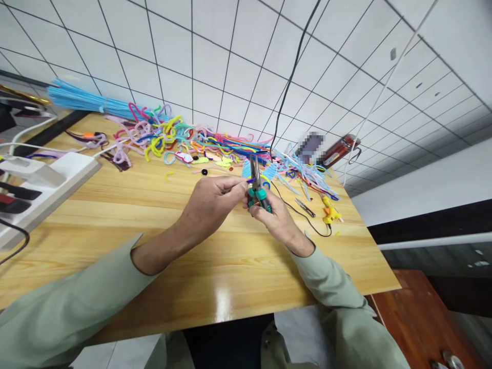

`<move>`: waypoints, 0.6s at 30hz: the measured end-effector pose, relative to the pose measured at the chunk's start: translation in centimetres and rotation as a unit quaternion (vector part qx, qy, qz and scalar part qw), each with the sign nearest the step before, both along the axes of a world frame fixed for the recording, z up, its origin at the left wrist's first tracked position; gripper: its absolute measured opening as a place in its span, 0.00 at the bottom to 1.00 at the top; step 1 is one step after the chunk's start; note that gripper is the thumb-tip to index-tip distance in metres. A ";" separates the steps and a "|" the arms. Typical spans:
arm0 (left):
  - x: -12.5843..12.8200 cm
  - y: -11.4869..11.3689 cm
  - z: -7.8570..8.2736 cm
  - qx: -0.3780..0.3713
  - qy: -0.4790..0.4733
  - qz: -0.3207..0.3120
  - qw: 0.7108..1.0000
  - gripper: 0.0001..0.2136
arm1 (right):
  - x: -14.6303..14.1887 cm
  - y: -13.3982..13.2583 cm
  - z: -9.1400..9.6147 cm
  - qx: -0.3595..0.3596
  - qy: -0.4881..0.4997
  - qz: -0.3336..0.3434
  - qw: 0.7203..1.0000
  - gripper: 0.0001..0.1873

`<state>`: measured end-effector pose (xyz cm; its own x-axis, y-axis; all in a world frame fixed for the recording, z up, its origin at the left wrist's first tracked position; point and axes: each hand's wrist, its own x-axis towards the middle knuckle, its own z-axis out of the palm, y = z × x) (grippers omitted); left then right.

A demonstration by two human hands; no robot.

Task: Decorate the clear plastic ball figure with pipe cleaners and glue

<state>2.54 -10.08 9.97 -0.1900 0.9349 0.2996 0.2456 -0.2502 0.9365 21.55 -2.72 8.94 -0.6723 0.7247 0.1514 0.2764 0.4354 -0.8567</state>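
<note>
My right hand (274, 215) is wrapped round the green-and-black handles of a pair of pliers (255, 179), whose metal jaws point away from me. Close to the jaws, my left hand (221, 197) pinches a short purple pipe cleaner (250, 180) between thumb and fingers. Whether the jaws touch the purple piece I cannot tell. Just beyond the pliers lies a light blue, leaf-shaped piece (269, 170), partly hidden behind them. A blue curl of pipe cleaner (266, 185) shows by my right hand.
Pipe cleaners in many colours (238, 146) are heaped along the wall, with a light blue bundle (92, 100) at the left. Thread snips (305, 207) and a yellow glue gun (330, 210) with a cable lie at right. A white power strip (73, 174) stands at left.
</note>
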 end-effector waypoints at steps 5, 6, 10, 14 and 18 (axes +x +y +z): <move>-0.2 0.2 -0.3 -0.009 0.016 0.012 1.000 0.17 | 0.0 -0.1 0.4 0.043 -0.030 0.002 0.999 0.09; -0.3 0.2 -0.3 -0.012 0.020 0.014 1.000 0.17 | 0.0 -0.1 0.5 0.046 -0.034 0.004 0.998 0.09; -0.4 0.2 -0.3 -0.026 0.031 0.018 0.999 0.17 | 0.0 0.0 0.1 0.077 -0.044 -0.001 0.996 0.07; -0.3 0.1 0.1 -0.033 0.032 0.009 0.999 0.17 | -0.1 0.3 -0.9 0.123 -0.054 -0.038 0.990 0.06; 0.1 0.0 0.2 -0.029 0.049 0.016 0.998 0.18 | -0.1 0.5 -1.6 0.136 -0.067 -0.078 0.985 0.07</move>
<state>2.65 -10.10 10.13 -0.1927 0.9453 0.2633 0.3442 -0.1862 0.9203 21.46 -2.27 7.32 -0.5835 0.7653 0.2719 0.4600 0.5873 -0.6659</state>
